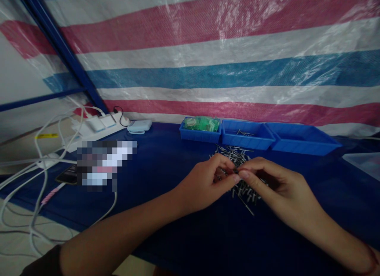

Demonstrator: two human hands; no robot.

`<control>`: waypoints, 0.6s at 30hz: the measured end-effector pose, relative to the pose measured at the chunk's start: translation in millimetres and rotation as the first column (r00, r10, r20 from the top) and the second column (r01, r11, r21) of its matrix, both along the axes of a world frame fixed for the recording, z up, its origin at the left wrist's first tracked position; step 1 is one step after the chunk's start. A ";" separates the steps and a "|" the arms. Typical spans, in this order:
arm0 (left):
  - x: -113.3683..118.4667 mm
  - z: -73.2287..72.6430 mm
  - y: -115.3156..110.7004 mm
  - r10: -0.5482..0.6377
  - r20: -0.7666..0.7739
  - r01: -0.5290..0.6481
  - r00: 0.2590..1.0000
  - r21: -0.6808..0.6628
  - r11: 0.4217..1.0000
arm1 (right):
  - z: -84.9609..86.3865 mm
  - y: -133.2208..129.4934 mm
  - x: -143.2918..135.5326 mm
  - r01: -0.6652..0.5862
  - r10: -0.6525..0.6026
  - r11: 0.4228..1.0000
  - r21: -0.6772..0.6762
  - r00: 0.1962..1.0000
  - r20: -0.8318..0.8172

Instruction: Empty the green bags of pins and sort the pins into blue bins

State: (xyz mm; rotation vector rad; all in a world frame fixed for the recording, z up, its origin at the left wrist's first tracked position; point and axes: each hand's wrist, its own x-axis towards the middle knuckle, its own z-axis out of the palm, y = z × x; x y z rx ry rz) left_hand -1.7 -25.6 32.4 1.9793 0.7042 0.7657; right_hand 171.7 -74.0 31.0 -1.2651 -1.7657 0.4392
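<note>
Pins (246, 191) lying heaped just beneath left hand (202, 185) and right hand (280, 191), long axes pointing every way | hands meeting, both pinching a small dark piece (236, 171), its axis unclear, neither sitting nearer | heap resting before blue trays (247, 141) lining the tabletop's (163, 161) back edge

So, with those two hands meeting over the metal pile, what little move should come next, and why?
Perhaps carry the small dark piece pinched between the left hand and right hand to the middle blue tray: thin metal pieces like those in the pile lie there, just beyond the hands. Fingertips mostly hide what's held.
</note>
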 end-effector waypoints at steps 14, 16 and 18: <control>2.5 -0.7 -2.0 0.016 -0.027 -0.016 1.000 -0.008 1.000 | -3.8 -0.7 0.2 0.019 -0.020 1.000 -0.012 1.000 -0.015; 3.1 -1.5 -1.9 0.017 0.007 -0.016 1.000 -0.041 0.999 | -3.7 -1.2 0.1 0.012 -0.012 1.000 0.005 1.000 -0.005; 3.6 -1.9 -2.1 0.019 0.038 -0.015 0.999 -0.080 0.997 | -3.2 -1.6 -0.1 0.005 -0.005 1.000 0.020 1.000 0.008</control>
